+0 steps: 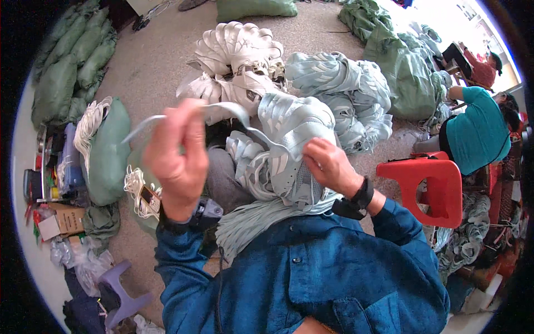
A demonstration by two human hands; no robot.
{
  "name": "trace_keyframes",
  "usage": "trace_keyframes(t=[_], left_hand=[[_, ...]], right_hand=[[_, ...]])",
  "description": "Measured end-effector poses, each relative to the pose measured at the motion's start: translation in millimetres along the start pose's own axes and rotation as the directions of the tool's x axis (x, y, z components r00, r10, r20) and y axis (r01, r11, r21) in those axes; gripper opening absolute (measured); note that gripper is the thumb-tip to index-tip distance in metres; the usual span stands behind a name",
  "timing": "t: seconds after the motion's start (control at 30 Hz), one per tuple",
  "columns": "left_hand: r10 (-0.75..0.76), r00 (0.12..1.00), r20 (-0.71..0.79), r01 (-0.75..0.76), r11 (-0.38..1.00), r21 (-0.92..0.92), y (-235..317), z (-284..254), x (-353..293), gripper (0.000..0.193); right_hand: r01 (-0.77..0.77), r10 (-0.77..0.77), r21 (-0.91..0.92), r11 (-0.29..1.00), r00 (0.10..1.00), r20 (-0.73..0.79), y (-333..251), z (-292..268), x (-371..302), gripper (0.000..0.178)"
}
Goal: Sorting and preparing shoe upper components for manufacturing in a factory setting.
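Observation:
A flat pale blue shoelace (pixel 236 110) runs from a light blue shoe upper (pixel 303 131) up to my raised left hand (pixel 177 153). That hand is smeared by motion, its fingers closed on the lace, whose loose end trails off to the left. My right hand (pixel 332 167) is closed in a pinch against the right side of the upper; whatever its fingertips hold is hidden. More light blue uppers (pixel 245 156) are bunched beside this one at my lap. Across my lap lies a thick bundle of pale laces (pixel 258 220).
Beyond my hands lie stacked white uppers (pixel 239 50) and more light blue uppers (pixel 347 94). Green sacks (pixel 409 72) stand at far right, others (pixel 61 92) at far left. A red plastic chair (pixel 425 186) is at right, near a person in teal (pixel 478 128).

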State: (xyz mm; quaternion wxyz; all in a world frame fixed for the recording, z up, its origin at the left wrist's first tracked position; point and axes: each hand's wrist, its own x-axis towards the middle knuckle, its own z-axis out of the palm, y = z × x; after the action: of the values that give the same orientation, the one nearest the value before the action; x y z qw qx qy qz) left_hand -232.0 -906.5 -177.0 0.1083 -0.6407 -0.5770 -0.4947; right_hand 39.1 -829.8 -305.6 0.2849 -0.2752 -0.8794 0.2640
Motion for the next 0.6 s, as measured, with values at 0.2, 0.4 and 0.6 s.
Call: trace_keyframes(t=[0.2,0.4,0.6], left_hand=[[-0.11,0.924,0.367,0.105,0.994,0.034,-36.9,50.8,-69.4,0.014],[-0.386,0.763,0.519,0.51,0.852,-0.115,-56.0,47.4,-125.6,0.017],[-0.505,0.681,0.53,0.634,0.769,-0.082,-78.1,29.5,-147.0,0.016]], right_hand=[[0.041,0.039,0.206,0.978,0.928,-0.37,-22.7,-74.6,73.7,0.008],[-0.139,0.433,0.789,0.599,0.885,-0.172,-14.6,-83.7,54.8,0.01],[-0.174,0.594,0.839,0.516,0.778,-0.205,11.8,-86.0,15.9,0.011]])
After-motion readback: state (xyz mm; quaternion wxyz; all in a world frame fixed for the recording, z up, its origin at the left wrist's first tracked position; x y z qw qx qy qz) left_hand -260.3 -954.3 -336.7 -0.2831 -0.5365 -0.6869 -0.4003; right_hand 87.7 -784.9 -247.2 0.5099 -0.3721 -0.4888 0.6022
